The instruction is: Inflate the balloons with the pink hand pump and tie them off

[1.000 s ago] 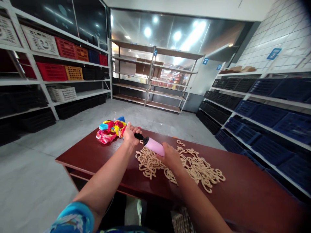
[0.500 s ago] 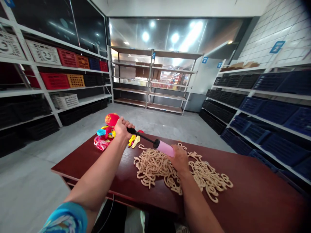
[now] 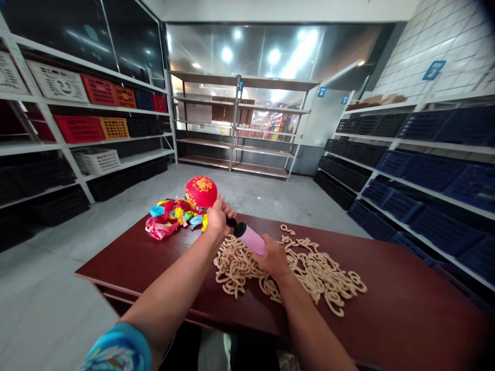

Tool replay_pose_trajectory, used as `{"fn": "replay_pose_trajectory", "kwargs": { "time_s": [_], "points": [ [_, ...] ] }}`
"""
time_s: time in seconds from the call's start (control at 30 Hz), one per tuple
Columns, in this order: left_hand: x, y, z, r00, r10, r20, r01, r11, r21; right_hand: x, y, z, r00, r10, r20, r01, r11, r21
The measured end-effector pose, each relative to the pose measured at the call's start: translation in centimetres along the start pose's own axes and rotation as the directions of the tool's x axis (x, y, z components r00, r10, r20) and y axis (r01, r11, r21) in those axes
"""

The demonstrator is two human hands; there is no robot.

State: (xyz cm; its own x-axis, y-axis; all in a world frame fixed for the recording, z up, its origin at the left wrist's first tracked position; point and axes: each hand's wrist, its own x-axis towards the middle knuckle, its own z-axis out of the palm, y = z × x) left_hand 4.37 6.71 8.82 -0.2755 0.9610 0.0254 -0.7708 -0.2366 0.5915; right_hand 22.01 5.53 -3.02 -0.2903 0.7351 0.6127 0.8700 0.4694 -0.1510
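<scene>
My left hand [image 3: 219,216] is closed around the black handle end of a hand pump, where a red balloon [image 3: 201,191] with a yellow print sits, partly inflated. My right hand [image 3: 273,256] grips the pump's pink barrel [image 3: 252,238]. The pump lies tilted above a dark red wooden table [image 3: 386,319]. Under my right hand spreads a heap of beige curly rubber strips [image 3: 309,270]. A pile of limp coloured balloons [image 3: 170,216] lies on the table's far left corner, just left of my left hand.
White shelving with red, orange and black crates [image 3: 83,129] lines the left wall. Shelves of dark blue crates [image 3: 421,180] run along the right. An open metal rack [image 3: 240,129] stands at the back. Grey floor surrounds the table.
My left hand pulled the pump handle out, then pushed it back in toward the barrel. The red balloon at the handle end has grown larger.
</scene>
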Motion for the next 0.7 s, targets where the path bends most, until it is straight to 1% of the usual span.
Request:
{"fn": "replay_pose_trajectory", "kwargs": {
  "time_s": [0.07, 0.13, 0.2, 0.37, 0.43, 0.47, 0.5, 0.57, 0.63, 0.7],
  "points": [
    [-0.1, -0.2, 0.2, 1.000, 0.002, -0.011, -0.002, 1.000, 0.008, 0.0, -0.2, 0.1, 1.000, 0.005, -0.011, -0.004, 1.000, 0.015],
    [0.0, 0.8, 0.5, 1.000, 0.008, 0.006, -0.008, 1.000, 0.013, 0.1, -0.1, 0.0, 1.000, 0.014, -0.019, -0.014, 0.999, 0.037],
    [0.2, 2.6, 0.9, 0.999, 0.036, 0.033, -0.036, 0.999, 0.009, 0.3, 0.4, -0.2, 0.999, 0.032, -0.036, -0.031, 0.998, 0.053],
    [0.5, 8.3, 1.9, 0.985, 0.142, 0.103, -0.141, 0.990, -0.014, 1.0, 2.2, -0.8, 0.993, 0.069, -0.092, -0.067, 0.997, 0.034],
    [0.7, 9.7, 2.0, 0.977, 0.172, 0.123, -0.171, 0.985, -0.017, 1.0, 2.4, -0.8, 0.991, 0.084, -0.106, -0.082, 0.996, 0.030],
    [0.8, 10.1, 2.0, 0.975, 0.184, 0.128, -0.183, 0.983, -0.016, 0.9, 2.3, -0.7, 0.990, 0.090, -0.106, -0.087, 0.996, 0.032],
    [0.8, 10.3, 1.9, 0.972, 0.193, 0.131, -0.193, 0.981, -0.015, 0.8, 2.1, -0.6, 0.991, 0.091, -0.098, -0.088, 0.995, 0.036],
    [0.9, 9.9, 1.8, 0.970, 0.202, 0.134, -0.203, 0.979, -0.011, 0.5, 1.5, -0.3, 0.994, 0.091, -0.068, -0.088, 0.995, 0.043],
    [0.7, 8.7, 1.5, 0.973, 0.192, 0.128, -0.194, 0.981, -0.003, 0.3, 0.9, -0.1, 0.996, 0.085, -0.033, -0.083, 0.996, 0.039],
    [0.4, 6.7, 1.1, 0.983, 0.154, 0.104, -0.156, 0.988, 0.013, 0.1, 0.4, 0.0, 0.998, 0.064, -0.020, -0.064, 0.998, 0.028]
  ]
}}
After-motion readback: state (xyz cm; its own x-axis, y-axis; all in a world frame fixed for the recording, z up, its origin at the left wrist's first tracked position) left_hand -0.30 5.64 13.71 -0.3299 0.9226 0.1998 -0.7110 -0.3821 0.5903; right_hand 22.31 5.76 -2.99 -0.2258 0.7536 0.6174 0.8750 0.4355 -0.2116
